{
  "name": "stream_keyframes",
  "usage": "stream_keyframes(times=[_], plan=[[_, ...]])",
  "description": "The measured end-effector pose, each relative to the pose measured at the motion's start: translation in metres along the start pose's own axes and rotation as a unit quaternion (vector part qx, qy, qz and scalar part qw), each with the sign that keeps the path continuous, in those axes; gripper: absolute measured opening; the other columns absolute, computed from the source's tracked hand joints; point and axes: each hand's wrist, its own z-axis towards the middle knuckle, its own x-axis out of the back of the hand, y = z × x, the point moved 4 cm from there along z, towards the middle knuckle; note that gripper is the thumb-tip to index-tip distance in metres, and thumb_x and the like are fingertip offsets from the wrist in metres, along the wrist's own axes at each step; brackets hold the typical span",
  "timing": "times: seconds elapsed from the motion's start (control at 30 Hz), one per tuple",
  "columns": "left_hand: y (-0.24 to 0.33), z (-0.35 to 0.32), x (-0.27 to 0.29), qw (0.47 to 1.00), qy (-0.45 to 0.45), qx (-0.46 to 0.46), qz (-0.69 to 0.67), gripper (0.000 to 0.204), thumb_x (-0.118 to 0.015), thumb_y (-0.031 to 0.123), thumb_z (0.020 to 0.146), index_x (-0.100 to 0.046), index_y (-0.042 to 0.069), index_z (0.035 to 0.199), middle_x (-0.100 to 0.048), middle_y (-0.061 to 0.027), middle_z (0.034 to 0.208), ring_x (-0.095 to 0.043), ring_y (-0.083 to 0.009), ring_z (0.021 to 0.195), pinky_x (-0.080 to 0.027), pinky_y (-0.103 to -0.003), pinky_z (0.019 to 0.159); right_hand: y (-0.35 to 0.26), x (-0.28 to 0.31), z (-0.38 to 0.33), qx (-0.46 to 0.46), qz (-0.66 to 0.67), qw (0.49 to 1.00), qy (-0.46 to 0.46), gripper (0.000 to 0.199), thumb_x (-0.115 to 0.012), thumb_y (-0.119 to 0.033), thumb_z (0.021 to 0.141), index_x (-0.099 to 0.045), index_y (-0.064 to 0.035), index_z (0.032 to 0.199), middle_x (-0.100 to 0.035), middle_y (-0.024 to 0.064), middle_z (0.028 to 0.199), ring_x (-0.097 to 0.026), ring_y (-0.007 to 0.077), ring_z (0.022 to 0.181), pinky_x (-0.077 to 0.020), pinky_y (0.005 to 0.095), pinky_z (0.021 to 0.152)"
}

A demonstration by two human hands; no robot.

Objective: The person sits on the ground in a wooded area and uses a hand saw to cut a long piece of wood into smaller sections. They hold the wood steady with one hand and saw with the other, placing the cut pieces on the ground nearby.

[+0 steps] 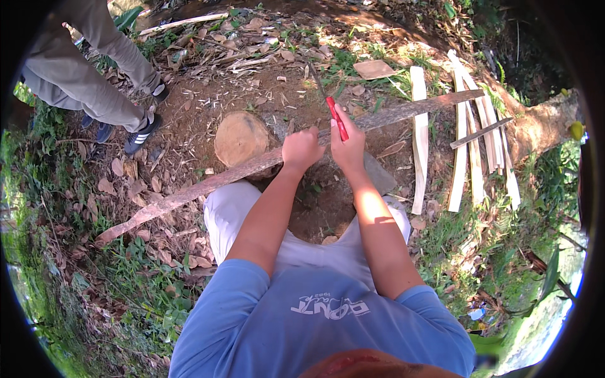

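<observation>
- While you sit on the ground with your knees apart, your left hand [301, 148] is clenched around a long wooden slat [208, 184], which pins it so it cannot roll or slide under the blade.
- The slat runs from about eight o'clock, among the dry leaves, up to about two o'clock, and it rests across the round log [239, 137] at eleven o'clock of your left hand; the log seems to serve as a block that lifts the slat off the dirt.
- Your right hand [348, 142], just beside the left at its three o'clock, is wrapped tight on the red handle of a knife [335, 116], whose dark blade points away toward twelve o'clock, so the edge faces away from your body.
- At three o'clock of your right hand, pale split strips [418, 132] lie side by side on the grass, near yet apart from the slat's lower end.
- At ten o'clock, another person's legs [94, 69] stand well apart from the blade.
</observation>
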Motion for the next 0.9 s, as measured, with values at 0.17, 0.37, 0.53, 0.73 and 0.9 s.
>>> stream_keyframes(times=[0.17, 0.37, 0.53, 0.73, 0.9], plan=[[-0.001, -0.001, -0.003, 1.0, -0.02, 0.015, -0.001, 0.032, -0.078, 0.033, 0.081, -0.071, 0.008, 0.099, -0.079, -0.018, 0.088, -0.078, -0.0373, 0.082, -0.063, -0.049, 0.075, -0.009, 0.02, -0.03, 0.044, -0.011, 0.999, 0.018, 0.043, -0.064, -0.013, 0.104, -0.064, -0.0037, 0.146, -0.074, 0.0247, 0.129, -0.076, 0.0306, 0.115, -0.0569, 0.0366, 0.095], [-0.003, 0.002, -0.005, 0.999, -0.028, 0.027, 0.0, 0.035, -0.08, 0.033, 0.08, -0.071, 0.007, 0.101, -0.079, -0.0171, 0.09, -0.078, -0.0372, 0.084, -0.063, -0.048, 0.076, -0.043, 0.088, -0.123, -0.045, -0.107, 0.993, -0.031, 0.047, -0.067, -0.008, 0.102, -0.063, -0.0063, 0.149, -0.077, 0.021, 0.122, -0.077, 0.0247, 0.095, -0.0576, 0.0356, 0.088], [-0.003, 0.0, -0.006, 0.999, -0.037, 0.03, 0.001, 0.035, -0.081, 0.033, 0.08, -0.07, 0.007, 0.101, -0.079, -0.0169, 0.09, -0.078, -0.037, 0.085, -0.063, -0.049, 0.075, -0.091, 0.166, -0.219, -0.09, -0.143, 0.983, -0.074, 0.046, -0.064, -0.003, 0.1, -0.061, 0.0068, 0.146, -0.078, 0.021, 0.114, -0.073, 0.018, 0.08, -0.0553, 0.0288, 0.074], [-0.001, -0.001, 0.001, 0.999, -0.031, 0.019, -0.013, 0.035, -0.081, 0.033, 0.08, -0.07, 0.007, 0.1, -0.078, -0.0167, 0.089, -0.078, -0.0365, 0.084, -0.063, -0.048, 0.075, -0.132, 0.196, -0.239, -0.098, -0.162, 0.979, -0.08, 0.05, -0.064, -0.001, 0.099, -0.059, 0.006, 0.148, -0.078, 0.0212, 0.113, -0.071, 0.0162, 0.073, -0.0539, 0.028, 0.069], [-0.002, -0.004, -0.003, 0.999, -0.035, 0.001, 0.009, 0.036, -0.082, 0.034, 0.081, -0.07, 0.007, 0.102, -0.079, -0.0158, 0.089, -0.078, -0.0354, 0.085, -0.063, -0.048, 0.074, -0.099, 0.158, -0.201, -0.07, -0.148, 0.98, -0.109, 0.052, -0.065, -0.005, 0.1, -0.058, 0.0012, 0.151, -0.078, 0.0195, 0.099, -0.07, 0.0147, 0.068, -0.0527, 0.0286, 0.065]])
